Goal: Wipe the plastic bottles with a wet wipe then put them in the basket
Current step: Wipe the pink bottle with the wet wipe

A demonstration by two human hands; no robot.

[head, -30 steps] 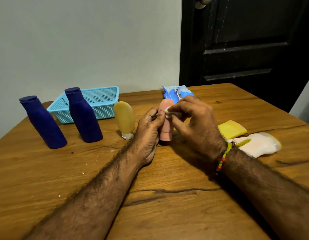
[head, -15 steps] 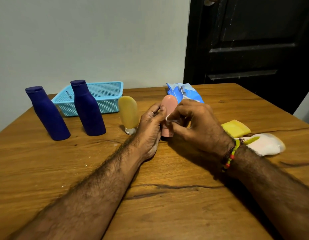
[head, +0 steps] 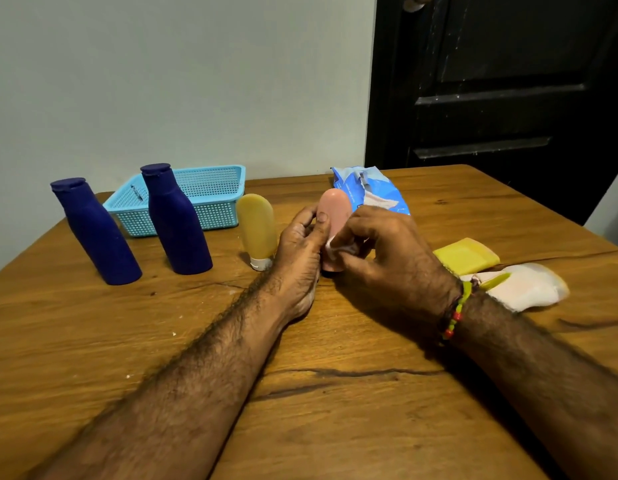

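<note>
Pink bottle point(head: 334, 216) upright near the table's point(head: 335, 427) middle, long axis vertical, rounded end up, cap end down on the wood. Left hand point(head: 300, 247) grasping it from the left, thumb on its side. Right hand point(head: 387, 251) pinching a white wipe point(head: 338, 249) against its lower front. Just left, yellow bottle point(head: 257, 226) standing cap down. Further left, two blue bottles point(head: 177, 220), caps up. Behind them, by the far edge, a blue basket point(head: 210, 194). Behind the pink bottle, a blue wipe pack point(head: 369, 188).
</note>
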